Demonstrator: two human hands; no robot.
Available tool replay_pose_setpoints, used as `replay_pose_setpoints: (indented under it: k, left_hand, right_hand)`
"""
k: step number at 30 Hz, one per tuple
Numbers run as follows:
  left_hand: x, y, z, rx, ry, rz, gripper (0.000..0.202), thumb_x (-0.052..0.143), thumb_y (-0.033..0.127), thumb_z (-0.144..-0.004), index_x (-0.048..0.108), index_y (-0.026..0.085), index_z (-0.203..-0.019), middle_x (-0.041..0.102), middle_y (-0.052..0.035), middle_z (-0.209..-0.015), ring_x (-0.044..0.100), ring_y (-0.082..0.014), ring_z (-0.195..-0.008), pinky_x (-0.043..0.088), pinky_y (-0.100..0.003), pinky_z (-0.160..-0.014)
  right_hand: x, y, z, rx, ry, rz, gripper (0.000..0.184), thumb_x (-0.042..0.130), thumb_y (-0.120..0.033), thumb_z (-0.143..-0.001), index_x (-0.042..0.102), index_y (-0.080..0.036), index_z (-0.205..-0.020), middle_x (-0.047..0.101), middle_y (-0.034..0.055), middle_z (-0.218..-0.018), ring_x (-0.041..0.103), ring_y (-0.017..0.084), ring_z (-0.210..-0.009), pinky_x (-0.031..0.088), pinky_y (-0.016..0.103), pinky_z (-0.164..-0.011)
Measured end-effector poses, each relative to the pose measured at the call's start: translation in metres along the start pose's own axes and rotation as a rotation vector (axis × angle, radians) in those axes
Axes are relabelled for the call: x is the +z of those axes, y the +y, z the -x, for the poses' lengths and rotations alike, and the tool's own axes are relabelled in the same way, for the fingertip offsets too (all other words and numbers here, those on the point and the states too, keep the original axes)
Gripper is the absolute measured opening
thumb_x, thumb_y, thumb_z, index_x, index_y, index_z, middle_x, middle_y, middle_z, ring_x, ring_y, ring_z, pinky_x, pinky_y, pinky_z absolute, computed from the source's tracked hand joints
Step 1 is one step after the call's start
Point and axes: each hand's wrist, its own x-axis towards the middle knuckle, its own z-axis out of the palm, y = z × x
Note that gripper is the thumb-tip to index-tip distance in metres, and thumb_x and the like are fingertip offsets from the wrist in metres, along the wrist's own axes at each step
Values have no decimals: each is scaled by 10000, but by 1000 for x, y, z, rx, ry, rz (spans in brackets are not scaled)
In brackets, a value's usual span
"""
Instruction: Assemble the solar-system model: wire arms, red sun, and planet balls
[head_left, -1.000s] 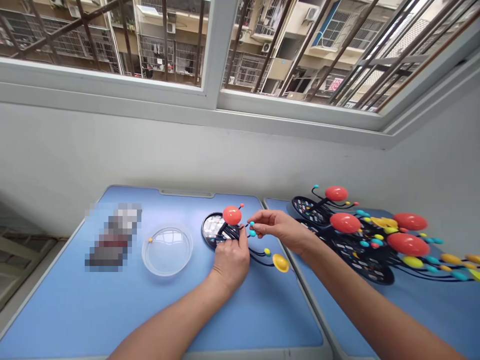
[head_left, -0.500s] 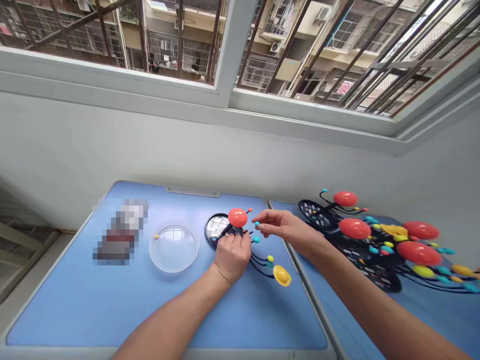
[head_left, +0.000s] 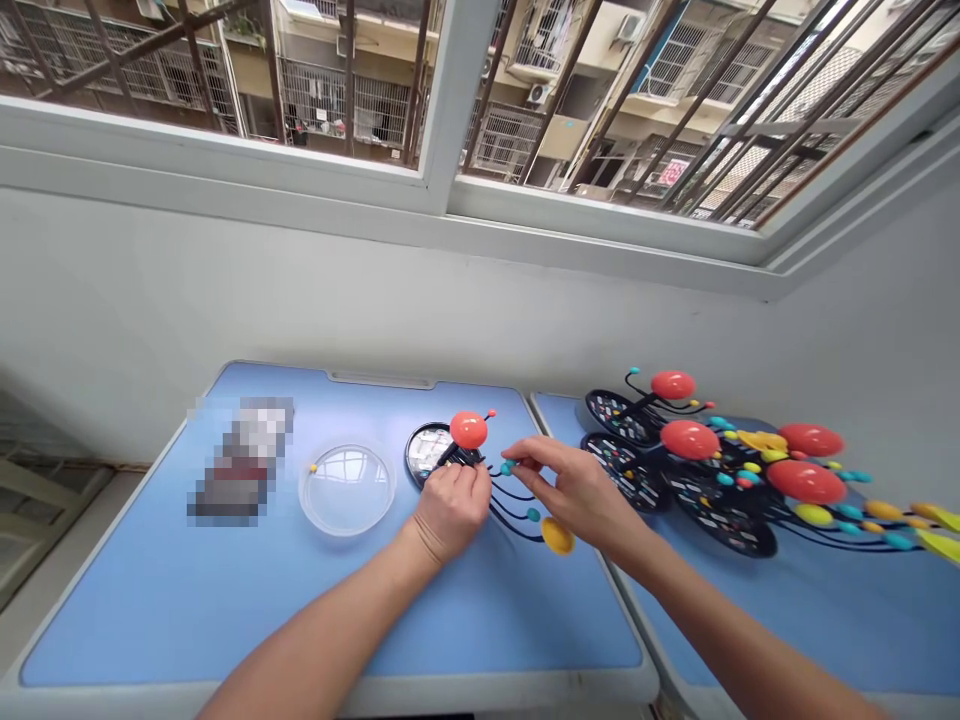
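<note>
Blue desk [head_left: 135, 600]: L hand [head_left: 451, 512] grips black planet model [head_left: 427, 450], R fingers [head_left: 525, 462] at teal bead [head_left: 508, 467].

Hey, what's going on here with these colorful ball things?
A person's left hand grips a toy model on its round black base, below a red ball. The right hand has its fingertips at a small teal bead on a thin black wire. A clear round plastic dish sits beside them on the blue table, and similar models lie on the next table.
</note>
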Motion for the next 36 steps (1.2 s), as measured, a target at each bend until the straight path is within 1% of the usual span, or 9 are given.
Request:
replay_pose_setpoints:
  k: [2,6,10,16,22,25,27,32,36]
  left_hand:
    - [-5,-1,2,-88,-50,92,233,394,62,-822,625,92,-825,551,-40,-540,513,-149,-510,360,-265,-491]
    - [-15,0,2,-426,-203,389,205,454,143,-834,649,138,-771,587,-40,-576,542,-140,-545,386,-232,-521]
    - [-17,1,1,-673,-236,675,181,493,143,-811,672,156,-830,653,-62,-701,591,-151,-637,434,-226,-603]
    - [-16,0,-3,-892,-154,936,163,553,138,-732,698,208,-754,664,-29,-691,585,-156,-649,444,-251,-631]
    - [-16,9,-14,-1489,-1,1494,24,652,135,-594,637,139,-612,570,17,-501,535,-107,-496,455,-240,-539]
    - [-17,15,-17,-1733,126,1664,166,727,143,-525,590,120,-616,578,7,-522,570,-113,-521,488,-248,-551]
    - [-17,17,-18,-1852,134,1725,222,750,135,-508,577,115,-645,588,-2,-531,577,-113,-514,488,-237,-528]
    - [-15,18,-17,-1911,4,1887,231,745,161,-558,618,72,-730,614,-47,-554,500,-66,-422,387,-175,-398]
    - [-11,18,-18,-1883,31,1993,211,741,156,-560,638,66,-720,593,-31,-531,457,-50,-410,361,-170,-394]
  right_hand:
    - [-2,-4,-1,4,4,-6,127,456,-176,-773,573,-217,-800,591,12,-682,555,131,-596,447,246,-575]
    - [-2,-14,-3,4,-42,-40,126,461,-180,-779,580,-215,-803,594,8,-675,555,130,-609,450,243,-582]
    - [3,-14,-6,-9,-75,-49,108,484,-207,-772,590,-219,-752,618,28,-728,574,157,-688,464,279,-642]
    - [8,-12,-9,62,-54,25,77,533,-232,-734,608,-237,-716,631,24,-702,575,183,-706,453,302,-646]
    - [12,-7,-9,213,-109,9,150,512,-320,-740,630,-239,-785,657,34,-824,585,209,-826,449,312,-678]
    - [13,-2,-9,291,-124,-46,164,534,-336,-716,632,-232,-797,664,31,-855,589,212,-858,445,325,-739]
    - [13,0,-10,316,-139,-89,168,542,-338,-709,635,-223,-786,671,29,-835,597,208,-841,439,328,-767]
    - [7,-1,-14,347,-185,-162,187,550,-350,-700,650,-202,-755,681,40,-791,608,215,-800,447,330,-743]
    - [4,-3,-16,375,-205,-251,238,594,-404,-680,663,-188,-754,689,56,-767,618,228,-773,461,335,-706]
